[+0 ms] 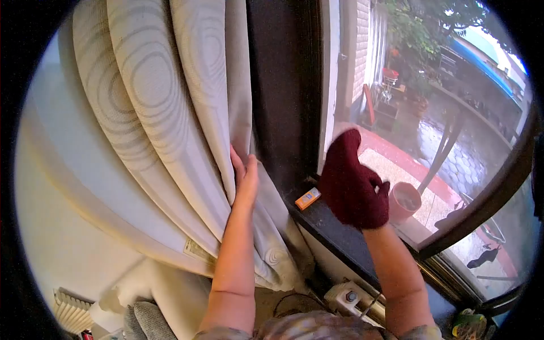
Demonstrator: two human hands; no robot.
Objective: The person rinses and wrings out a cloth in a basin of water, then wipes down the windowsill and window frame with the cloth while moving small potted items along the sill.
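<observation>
The person at the window has the right hand inside a maroon knitted-looking covering, which shows in front of the window glass; from where I stand I can't say whether it touches the pane. The covering hides the fingers on that side, so I can't tell if they're clenched or spread, though a thumb-like bulge juts out with a small gap beside it. The left hand is up against the patterned curtain, its fingers reaching along the edge of a fold; whether they pinch the fabric or merely press on it, I can't make out.

That covering looks soft, light and stretchy, nothing that would break; I'd take hold of it at the wrist end, where it meets the bare forearm. The curtain seems heavier, hanging in at least 3 deep folds, best gathered by its edge. The glass I'd judge stiff, smooth and breakable.

On the dark sill lies a small orange-and-white box, its markings too small for me to read. Low by the curtain is a pale label-like patch, just as illegible.
</observation>
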